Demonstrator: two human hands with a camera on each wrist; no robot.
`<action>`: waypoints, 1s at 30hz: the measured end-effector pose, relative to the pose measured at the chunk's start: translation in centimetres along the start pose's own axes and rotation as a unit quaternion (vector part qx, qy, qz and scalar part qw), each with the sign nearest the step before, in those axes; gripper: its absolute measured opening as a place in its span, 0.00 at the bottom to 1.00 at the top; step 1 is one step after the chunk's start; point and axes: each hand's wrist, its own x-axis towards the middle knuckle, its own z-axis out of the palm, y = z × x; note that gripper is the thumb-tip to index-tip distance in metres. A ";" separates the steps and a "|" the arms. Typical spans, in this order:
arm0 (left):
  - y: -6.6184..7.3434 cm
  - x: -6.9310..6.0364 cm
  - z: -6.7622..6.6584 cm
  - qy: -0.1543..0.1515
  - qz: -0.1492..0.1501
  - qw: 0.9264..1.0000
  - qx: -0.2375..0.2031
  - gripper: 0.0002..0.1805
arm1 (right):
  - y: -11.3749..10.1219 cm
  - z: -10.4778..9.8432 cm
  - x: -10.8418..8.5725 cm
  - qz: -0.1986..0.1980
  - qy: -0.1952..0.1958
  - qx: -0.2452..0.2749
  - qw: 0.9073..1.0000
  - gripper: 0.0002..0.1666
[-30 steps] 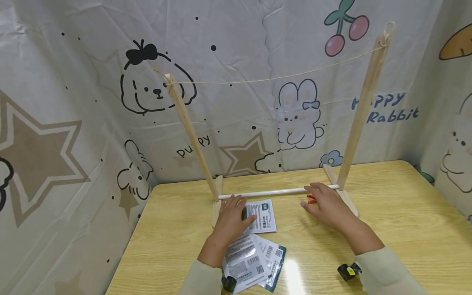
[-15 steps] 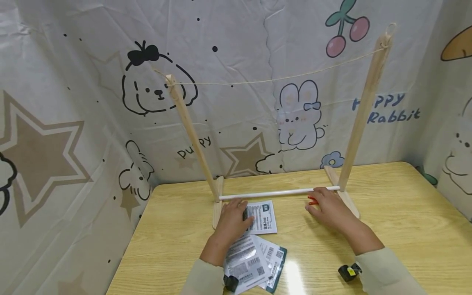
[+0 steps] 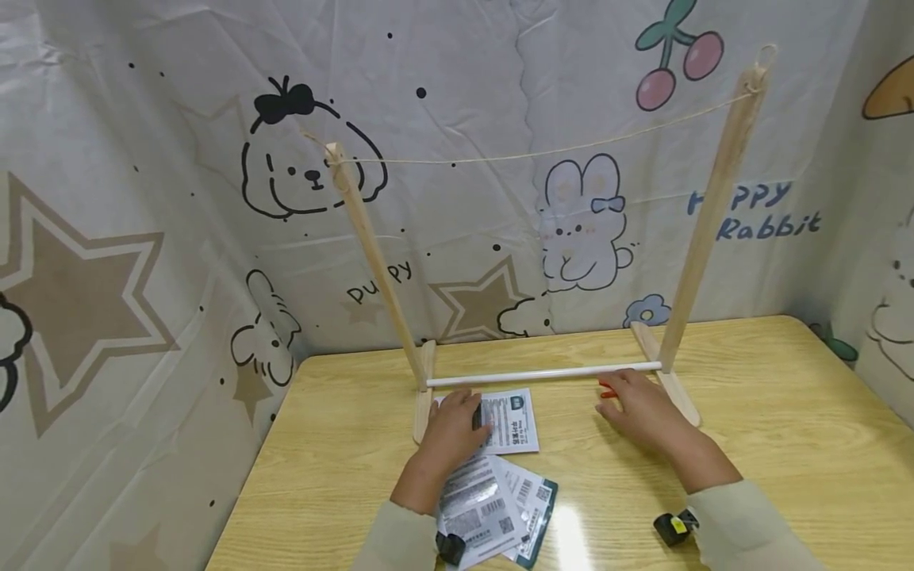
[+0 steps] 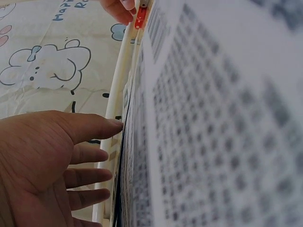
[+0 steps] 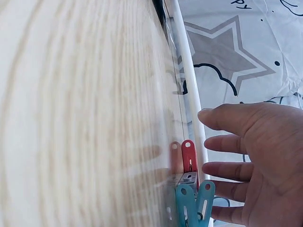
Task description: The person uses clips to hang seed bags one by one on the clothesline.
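In the head view, the right hand (image 3: 643, 408) lies just beside the rod (image 3: 528, 374), so a careless push could shift the right post (image 3: 717, 214) and jerk the string (image 3: 457, 162). The left hand (image 3: 450, 428) covers part of the upper packet (image 3: 520, 424) on the table (image 3: 785, 412), and the black block (image 3: 450, 547) at that wrist shows over the lower packets (image 3: 478, 511); a quick pull back could drag them askew. In the left wrist view, the left hand is spread beside print too blurred to read, thumb and fingers straight, pinching nothing; whether its thumb tip touches an edge, I cannot tell. In the right wrist view, the red peg (image 5: 189, 156) and blue peg (image 5: 186, 203) lie so close together that a hasty grab could catch both or nudge one away. There the right hand is likewise spread, fingers straight beside the pegs, gripping nothing.
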 end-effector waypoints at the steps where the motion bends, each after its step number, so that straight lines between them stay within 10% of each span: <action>1: 0.1 0.0 0.0 -0.002 -0.003 1.000 -0.001 0.32 | 0.0 0.0 0.0 0.001 0.000 0.002 1.000 0.30; 30: -0.2 -0.1 0.2 -0.004 -0.026 1.000 0.010 0.32 | 0.6 0.4 -0.3 0.001 -0.011 -0.002 1.000 0.29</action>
